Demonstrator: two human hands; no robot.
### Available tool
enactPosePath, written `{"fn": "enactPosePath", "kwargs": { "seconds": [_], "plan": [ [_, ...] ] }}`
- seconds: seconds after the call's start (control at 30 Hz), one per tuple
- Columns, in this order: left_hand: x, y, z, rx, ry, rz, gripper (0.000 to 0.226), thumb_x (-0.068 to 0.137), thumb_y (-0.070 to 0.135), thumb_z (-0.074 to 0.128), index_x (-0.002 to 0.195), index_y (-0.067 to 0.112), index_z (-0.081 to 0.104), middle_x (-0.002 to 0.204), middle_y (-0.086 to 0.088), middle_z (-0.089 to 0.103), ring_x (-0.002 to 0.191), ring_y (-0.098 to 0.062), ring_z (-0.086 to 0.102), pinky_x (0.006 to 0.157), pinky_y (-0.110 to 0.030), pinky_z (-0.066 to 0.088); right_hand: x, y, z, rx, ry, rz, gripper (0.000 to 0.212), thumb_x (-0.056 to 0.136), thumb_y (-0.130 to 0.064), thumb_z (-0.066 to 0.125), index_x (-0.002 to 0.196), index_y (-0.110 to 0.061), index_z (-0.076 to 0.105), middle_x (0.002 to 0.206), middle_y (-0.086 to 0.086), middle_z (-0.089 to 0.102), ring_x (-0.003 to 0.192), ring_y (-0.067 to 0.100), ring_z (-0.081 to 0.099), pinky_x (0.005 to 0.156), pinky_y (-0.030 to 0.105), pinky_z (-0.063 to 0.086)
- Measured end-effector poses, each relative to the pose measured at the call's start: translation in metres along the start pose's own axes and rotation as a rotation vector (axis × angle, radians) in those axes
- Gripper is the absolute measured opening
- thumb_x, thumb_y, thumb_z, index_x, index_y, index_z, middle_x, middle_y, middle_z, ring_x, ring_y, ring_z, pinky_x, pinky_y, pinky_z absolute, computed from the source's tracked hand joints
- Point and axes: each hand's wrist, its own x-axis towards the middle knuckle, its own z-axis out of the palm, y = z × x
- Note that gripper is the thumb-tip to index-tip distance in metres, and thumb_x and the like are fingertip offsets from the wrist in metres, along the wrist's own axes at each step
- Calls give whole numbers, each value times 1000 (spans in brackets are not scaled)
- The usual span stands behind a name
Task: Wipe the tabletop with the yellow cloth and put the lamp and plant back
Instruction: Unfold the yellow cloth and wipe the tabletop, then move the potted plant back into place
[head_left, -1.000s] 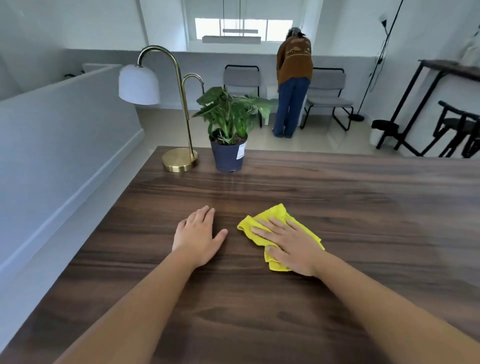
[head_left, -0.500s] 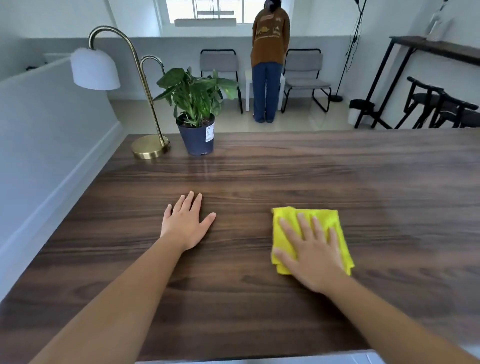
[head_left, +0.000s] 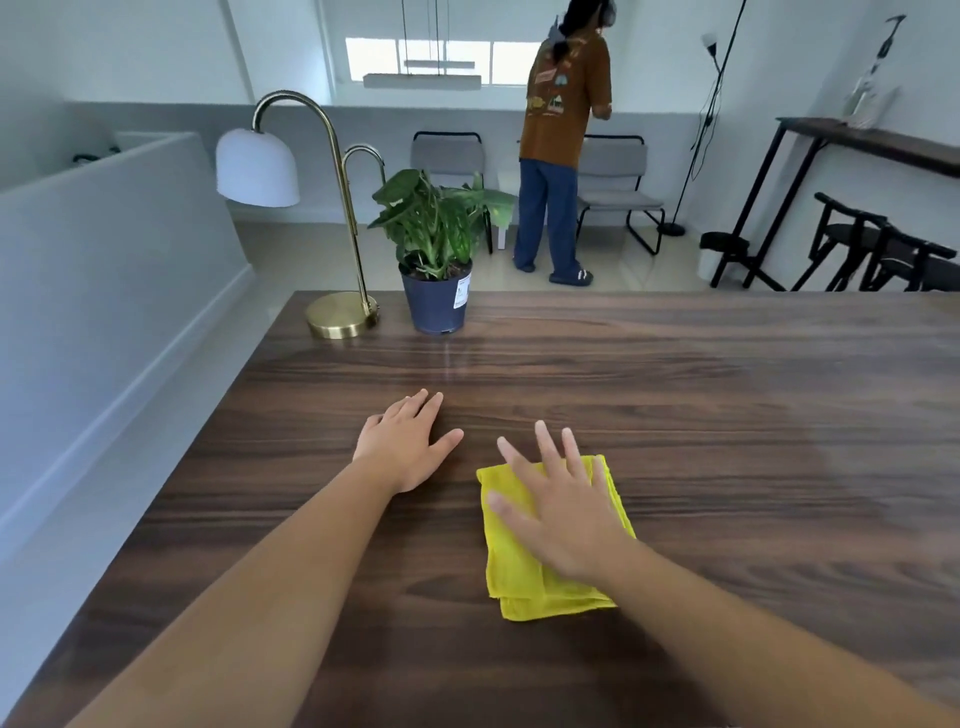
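Note:
The folded yellow cloth (head_left: 524, 571) lies flat on the dark wooden tabletop (head_left: 727, 415). My right hand (head_left: 561, 509) presses on it with the palm down and fingers spread, covering its upper right part. My left hand (head_left: 402, 447) rests flat on the bare wood just left of the cloth, fingers apart, holding nothing. At the far left corner stands the brass lamp (head_left: 340, 319) with a white shade. Beside it on the right is the green plant (head_left: 436, 291) in a dark blue pot.
A low white wall (head_left: 114, 291) runs along the table's left edge. Beyond the far edge a person (head_left: 561, 156) stands with their back to me near grey chairs (head_left: 618, 187). A black high table and stools (head_left: 857, 228) stand at the right.
My right hand first slid the cloth to the right, then back left and toward me. My left hand stayed flat on the wood. The camera view shifted.

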Motion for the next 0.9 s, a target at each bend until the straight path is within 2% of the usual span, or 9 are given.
{"fn": "enactPosePath", "kwargs": {
  "seconds": [0.07,0.13,0.33,0.47,0.57,0.67,0.8,0.83,0.9],
  "plan": [
    [10,-5,-11,14,9,28,69,94,59,27,152,26,10,162,3,7,148,-18,9,117,-43,15,31,1,-20,-3,51,11,72,82,-75,17,147,-45,5,161,-3,-10,147,24,-15,117,52,-1],
    [23,-9,-25,19,25,45,70,94,60,26,152,25,9,162,2,7,148,-20,9,117,-44,15,65,2,-41,-1,92,37,65,90,-65,25,148,-42,7,161,-2,-9,147,23,-13,118,52,0],
    [77,-23,-59,-47,108,-7,74,92,60,30,152,22,9,161,-2,10,148,-24,14,117,-46,20,163,-1,-84,-1,69,26,62,95,-56,26,150,-35,8,161,0,-4,148,22,-6,118,52,6],
    [115,-36,-69,-216,143,-89,83,89,59,43,151,17,9,161,-3,13,146,-25,19,116,-46,26,223,-7,-92,87,-22,-14,67,97,-48,34,152,-19,9,161,4,1,148,24,0,119,46,11],
    [141,-44,-68,-370,164,-151,90,86,54,55,151,13,9,160,-5,15,146,-25,21,117,-42,25,256,-11,-88,251,-37,-13,76,94,-43,47,151,-11,8,160,7,10,147,25,14,116,36,19],
    [169,-52,-64,-592,196,-167,90,85,40,65,151,12,10,159,-8,19,145,-24,23,115,-37,24,285,-8,-79,428,-27,-13,83,89,-36,60,150,-8,12,155,8,28,140,27,31,104,29,30],
    [196,-66,-55,-899,169,-163,91,84,27,70,151,22,9,157,-2,26,142,-23,29,115,-42,30,320,5,-57,767,21,-44,88,75,-30,77,147,-21,26,138,1,50,129,20,46,97,28,38],
    [200,-68,-54,-951,160,-155,92,83,23,72,151,23,11,156,-2,28,142,-22,30,114,-42,31,327,7,-52,856,27,-79,84,73,-22,79,143,-24,33,128,-4,56,121,15,51,92,24,42],
    [207,-70,-53,-1039,160,-116,89,81,14,73,151,21,18,153,-3,34,138,-18,36,111,-37,35,332,7,-45,1012,34,-142,77,74,0,75,138,-23,39,122,-8,57,111,6,53,78,9,47]
  ]
}}
